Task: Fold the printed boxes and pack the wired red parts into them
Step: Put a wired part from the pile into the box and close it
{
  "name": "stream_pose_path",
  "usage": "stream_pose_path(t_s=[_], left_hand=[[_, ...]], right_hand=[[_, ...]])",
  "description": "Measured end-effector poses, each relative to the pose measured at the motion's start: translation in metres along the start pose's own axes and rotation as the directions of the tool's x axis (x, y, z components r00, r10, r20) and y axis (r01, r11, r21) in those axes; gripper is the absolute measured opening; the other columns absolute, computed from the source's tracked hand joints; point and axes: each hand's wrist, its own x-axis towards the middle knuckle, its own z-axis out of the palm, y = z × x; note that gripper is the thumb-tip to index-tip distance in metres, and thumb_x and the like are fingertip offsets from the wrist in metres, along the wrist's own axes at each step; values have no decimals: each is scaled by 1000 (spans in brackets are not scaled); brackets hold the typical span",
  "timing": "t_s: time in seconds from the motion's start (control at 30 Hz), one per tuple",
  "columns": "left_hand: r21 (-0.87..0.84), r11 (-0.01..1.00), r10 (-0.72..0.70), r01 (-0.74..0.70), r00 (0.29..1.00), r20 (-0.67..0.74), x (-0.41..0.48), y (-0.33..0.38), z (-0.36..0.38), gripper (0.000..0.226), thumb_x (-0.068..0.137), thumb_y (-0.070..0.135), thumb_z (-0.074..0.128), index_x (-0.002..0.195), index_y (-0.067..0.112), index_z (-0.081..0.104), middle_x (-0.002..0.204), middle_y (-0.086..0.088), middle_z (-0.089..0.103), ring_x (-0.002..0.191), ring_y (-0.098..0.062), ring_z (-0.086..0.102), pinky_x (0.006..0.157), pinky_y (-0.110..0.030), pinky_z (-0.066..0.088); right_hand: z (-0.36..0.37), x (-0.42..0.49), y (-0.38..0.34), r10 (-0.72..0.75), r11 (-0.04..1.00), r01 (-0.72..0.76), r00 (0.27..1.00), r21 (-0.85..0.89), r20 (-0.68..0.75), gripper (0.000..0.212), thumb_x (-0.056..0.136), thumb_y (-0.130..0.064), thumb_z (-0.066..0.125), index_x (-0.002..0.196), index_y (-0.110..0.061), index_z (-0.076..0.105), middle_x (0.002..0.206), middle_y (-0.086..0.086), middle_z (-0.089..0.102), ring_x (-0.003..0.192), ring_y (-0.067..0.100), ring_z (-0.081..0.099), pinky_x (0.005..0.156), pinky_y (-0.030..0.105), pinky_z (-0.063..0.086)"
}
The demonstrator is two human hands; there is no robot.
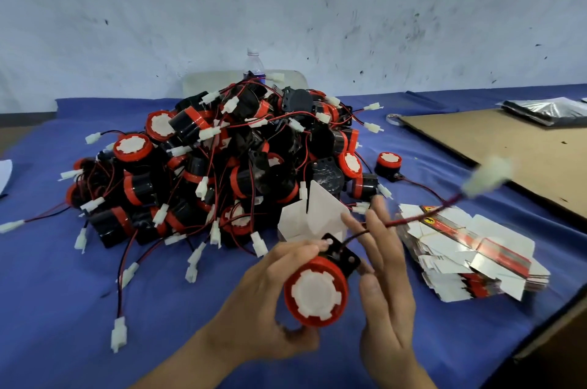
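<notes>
1. The left hand (265, 293) is holding one wired red part (314, 291). Its fingers are curling round the top of the part and its thumb is pressing from below, so the grip is narrow and full.
2. The part is sitting between the two hands, low in the middle of the view, above the blue cloth (63, 309), with its round face turned to the camera.
3. The right hand (386, 290) is staying just beside the part with its fingers stretched almost straight and spread, not curling round anything. The thin wire (409, 219) is running across these fingers.
4. The wire is going up to the right and is ending in a white plastic connector (486, 179), which is looking blurred.
5. The part is a short cylinder with a glossy red rim, a white notched disc in the face and a black bracket with holes behind it.
6. A white folded box (314, 214) is standing just behind the hands, with its flaps pointing up.
7. A stack of flat printed boxes (470, 248), white card with red and black stripes, is lying to the right.
8. A tangled pile of parts (222, 160) is lying behind.
</notes>
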Motion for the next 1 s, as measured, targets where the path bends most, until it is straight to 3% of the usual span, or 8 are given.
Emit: stream_pose_path(t_s=[0.1,0.2,0.4,0.57,0.67,0.77,0.87,1.0], left_hand=[[-40,992,-118,116,992,-53,-1,-4,-4,75,68,17,65,137,19,36,133,6,46,127,-12,47,101,-24,42],[-6,982,-187,187,979,-78,2,-10,-9,66,73,17,64,135,11,40,130,1,47,126,-13,48,102,-21,39],[18,989,-148,148,989,-32,3,-9,-7,70,80,30,65,142,22,33,141,11,40,131,-14,45,104,-22,39],[43,988,-152,150,988,37,4,-8,-5,83,84,18,65,153,24,19,157,7,28,142,-18,32,110,-22,33],[-9,945,-328,328,944,22,3,-14,-1,76,87,18,62,152,23,22,162,3,12,148,-15,17,112,-14,23],[-15,874,-487,487,874,-7,-2,-24,0,71,83,10,58,142,34,28,161,15,-1,146,1,3,103,0,21],[-140,776,-607,615,788,101,-4,-30,1,84,87,0,60,141,45,15,151,36,14,142,4,20,91,-6,40],[-71,751,-649,656,754,106,-5,-32,-1,95,82,21,74,144,51,8,144,26,35,117,2,50,86,-11,45]], right_hand=[[-5,0,1,-120,979,106,990,-173,-73,50,99,-37,39,148,-30,31,157,-10,20,135,39,36,95,40,47],[-11,3,2,-186,909,174,983,-379,6,56,96,-48,48,144,-22,37,150,-9,33,129,30,46,92,49,48],[-5,5,6,-119,860,227,960,-457,254,63,83,-47,64,135,-19,42,137,-11,42,129,7,41,104,21,38],[-6,5,9,-118,854,183,980,-487,161,64,80,-42,69,134,-17,44,129,-13,46,124,1,44,100,16,40],[-5,2,9,-73,920,55,997,-387,-31,60,81,-53,66,134,-32,45,128,-22,47,123,2,48,94,15,45],[-3,2,7,27,985,-66,971,-157,-238,57,78,-48,70,129,-48,45,128,-28,49,122,1,49,89,12,45],[-6,3,8,109,993,-119,945,-13,-309,48,80,-33,60,127,-39,51,123,-23,57,112,1,57,86,15,49],[-7,1,11,228,974,-220,927,61,-296,38,84,-32,61,121,-29,52,113,-21,64,100,0,63,77,15,52]])
